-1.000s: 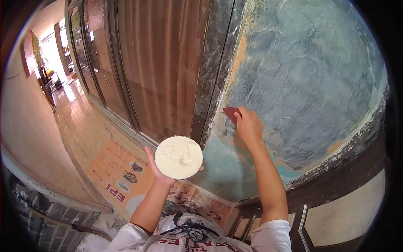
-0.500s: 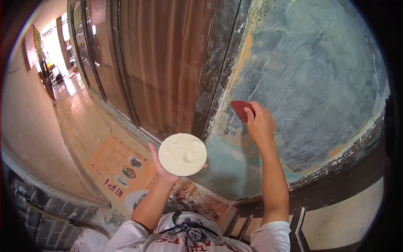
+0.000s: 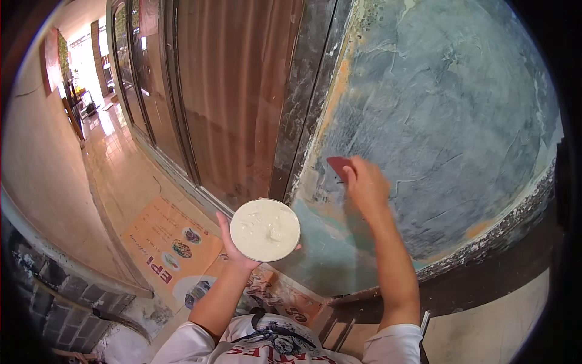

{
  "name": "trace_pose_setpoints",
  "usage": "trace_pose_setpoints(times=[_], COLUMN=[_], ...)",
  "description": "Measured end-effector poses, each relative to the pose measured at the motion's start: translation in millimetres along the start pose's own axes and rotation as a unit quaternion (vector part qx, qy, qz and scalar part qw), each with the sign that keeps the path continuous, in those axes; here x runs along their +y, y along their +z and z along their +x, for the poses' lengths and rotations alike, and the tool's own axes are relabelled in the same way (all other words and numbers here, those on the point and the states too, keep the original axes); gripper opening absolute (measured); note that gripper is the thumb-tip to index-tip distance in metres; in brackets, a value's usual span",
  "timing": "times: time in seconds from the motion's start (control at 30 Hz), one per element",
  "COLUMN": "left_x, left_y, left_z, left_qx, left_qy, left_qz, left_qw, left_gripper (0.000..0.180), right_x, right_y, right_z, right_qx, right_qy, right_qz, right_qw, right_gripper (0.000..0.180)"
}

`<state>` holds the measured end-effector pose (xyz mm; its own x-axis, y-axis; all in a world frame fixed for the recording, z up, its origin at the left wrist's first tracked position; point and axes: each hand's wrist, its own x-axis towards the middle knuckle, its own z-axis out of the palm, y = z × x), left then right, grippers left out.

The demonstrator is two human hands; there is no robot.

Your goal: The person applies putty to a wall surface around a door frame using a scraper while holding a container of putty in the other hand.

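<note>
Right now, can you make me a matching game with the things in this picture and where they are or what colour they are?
Things:
1. round dish of paste
2. red scraper
3. wall
4. printed sheet

Descriptions:
A. lying flat on the floor
B. pressed to the wall by the right hand
C. blotchy blue-grey, with orange patches
D. white, held up on the left hand

Pairs: 1-D, 2-B, 3-C, 4-A

White short-sleeved printed T-shirt (image 3: 285, 343), bare forearms.
</note>
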<state>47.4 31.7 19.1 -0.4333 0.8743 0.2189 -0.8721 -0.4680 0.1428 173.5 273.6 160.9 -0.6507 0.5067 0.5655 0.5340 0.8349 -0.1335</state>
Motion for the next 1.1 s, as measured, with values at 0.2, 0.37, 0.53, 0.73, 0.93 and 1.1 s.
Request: trace_pose_setpoints(times=[0.2, 0.37, 0.53, 0.73, 0.93, 1.1], left_x=[-37.3, -73.9, -103.9, -123.5, -137.1, -137.3], left_y=[24.4, 53.1, 64.3, 63.2, 61.3, 51.1], left_z=[8.5, 11.7, 11.7, 9.8, 12.0, 13.8], left_qx=[-0.025, -0.015, -0.059, -0.091, -0.074, -0.092], left_qy=[-0.023, -0.049, -0.089, -0.086, -0.043, -0.061], left_qz=[0.028, 0.002, -0.013, -0.049, -0.002, -0.08], left_qw=[0.999, 0.999, 0.994, 0.991, 0.996, 0.991], left_gripper=[0.113, 0.123, 0.125, 0.115, 0.112, 0.119], right_x=[28.0, 31.4, 39.0, 28.3, 38.1, 38.3], right_y=[-98.3, -114.9, -127.5, -146.7, -128.0, -133.7], right_z=[-4.3, -22.6, -28.4, -36.8, -35.4, -33.6], right_qx=[-0.161, -0.387, -0.338, -0.341, -0.406, -0.42], right_qy=[0.006, -0.024, -0.062, -0.099, -0.086, -0.057], right_qz=[0.245, 0.317, 0.176, 0.227, 0.194, 0.244], right_qw=[0.956, 0.865, 0.922, 0.907, 0.889, 0.873], right_gripper=[0.023, 0.028, 0.023, 0.026, 0.03, 0.03])
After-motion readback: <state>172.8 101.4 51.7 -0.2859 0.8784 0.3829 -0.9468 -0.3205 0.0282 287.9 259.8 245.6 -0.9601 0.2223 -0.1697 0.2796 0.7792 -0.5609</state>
